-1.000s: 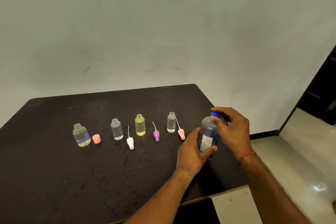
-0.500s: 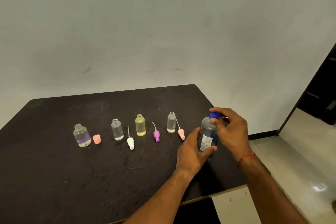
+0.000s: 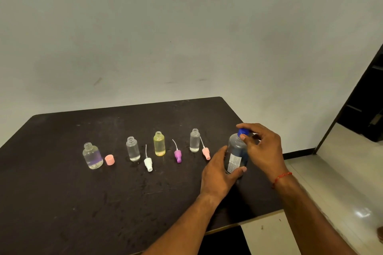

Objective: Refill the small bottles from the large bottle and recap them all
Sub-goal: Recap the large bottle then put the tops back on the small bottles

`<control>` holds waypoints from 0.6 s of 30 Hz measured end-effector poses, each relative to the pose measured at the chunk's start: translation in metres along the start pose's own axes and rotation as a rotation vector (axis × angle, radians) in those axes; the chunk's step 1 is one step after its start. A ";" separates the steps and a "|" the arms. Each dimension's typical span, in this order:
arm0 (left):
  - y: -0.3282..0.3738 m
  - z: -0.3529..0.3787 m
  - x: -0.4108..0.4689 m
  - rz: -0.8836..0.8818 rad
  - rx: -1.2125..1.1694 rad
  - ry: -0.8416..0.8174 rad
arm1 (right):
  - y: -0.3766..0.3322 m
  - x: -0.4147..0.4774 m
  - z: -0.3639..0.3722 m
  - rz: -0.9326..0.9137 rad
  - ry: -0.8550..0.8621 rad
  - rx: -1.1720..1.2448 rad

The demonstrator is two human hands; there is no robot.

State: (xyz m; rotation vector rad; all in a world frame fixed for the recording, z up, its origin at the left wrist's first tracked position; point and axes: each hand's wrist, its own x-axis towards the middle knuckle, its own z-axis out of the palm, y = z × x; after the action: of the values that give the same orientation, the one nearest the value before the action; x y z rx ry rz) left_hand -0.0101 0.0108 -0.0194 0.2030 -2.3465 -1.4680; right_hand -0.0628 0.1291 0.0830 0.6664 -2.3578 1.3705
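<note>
Left hand (image 3: pixel 217 174) grips the large bottle (image 3: pixel 236 151) at mid-body; right hand (image 3: pixel 263 147) pinches the blue cap (image 3: pixel 241 131) at its 12 o'clock end. Judged light, rigid, slick.

Soft, even indoor light is spreading over the scene; the wall (image 3: pixel 186 37) beyond the hands is greying toward the corners. White glare is flaring on the floor tiles (image 3: pixel 361 212) right of the right hand (image 3: pixel 265 149). Faint shadow is pooling under the left hand (image 3: pixel 217 174) on the dull table (image 3: pixel 83 203). Between the hands the large bottle (image 3: pixel 236 149) is reading murky, its blue cap (image 3: pixel 241 131) crisp. Far left of the hands, the table edge is bowing.
</note>
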 end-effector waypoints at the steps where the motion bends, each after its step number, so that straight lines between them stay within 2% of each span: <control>1: 0.000 0.000 0.000 0.002 -0.002 0.001 | -0.001 0.001 0.000 -0.002 0.009 -0.015; 8: 0.001 -0.001 0.000 0.007 -0.009 -0.004 | -0.005 0.005 0.002 0.023 0.073 -0.109; 15: 0.002 -0.002 -0.001 0.000 -0.004 -0.003 | -0.006 0.004 -0.007 0.000 -0.044 -0.021; 18: 0.002 -0.002 -0.001 0.006 -0.007 -0.003 | -0.003 0.001 -0.008 -0.007 -0.051 -0.055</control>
State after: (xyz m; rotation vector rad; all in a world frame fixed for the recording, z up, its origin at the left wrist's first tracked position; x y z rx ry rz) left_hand -0.0079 0.0103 -0.0166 0.1925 -2.3419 -1.4746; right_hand -0.0617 0.1342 0.0898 0.7020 -2.4210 1.2956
